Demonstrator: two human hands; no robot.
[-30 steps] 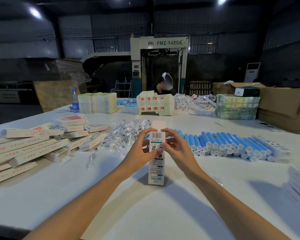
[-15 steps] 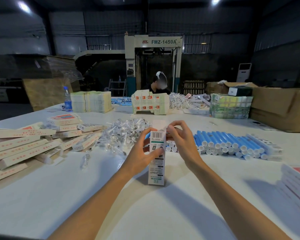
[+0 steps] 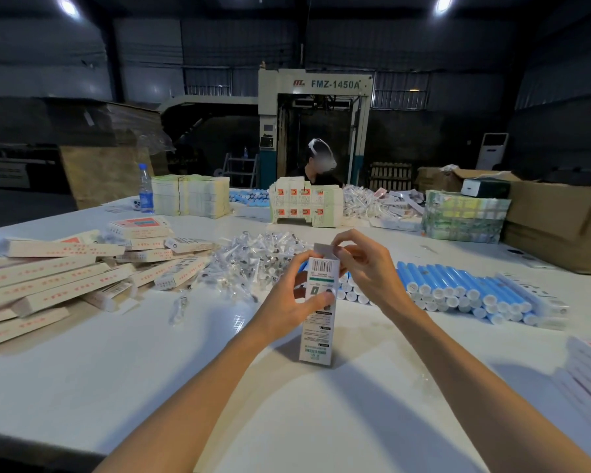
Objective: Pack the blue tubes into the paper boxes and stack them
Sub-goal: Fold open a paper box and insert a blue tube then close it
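- Between left hand (image 3: 292,303) and right hand (image 3: 367,273), the paper box (image 3: 318,332) stands upright on the counter (image 3: 133,377).
- Left hand grips the upper box body, thumb on the printed face.
- Right hand pinches the raised top flap (image 3: 324,249).
- Blue tubes (image 3: 458,285) lie just right of the right hand.
- Handling: carton likely light, crushable; hold by its edges.

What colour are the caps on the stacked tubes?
White caps on blue tubes, clearest in the head view.
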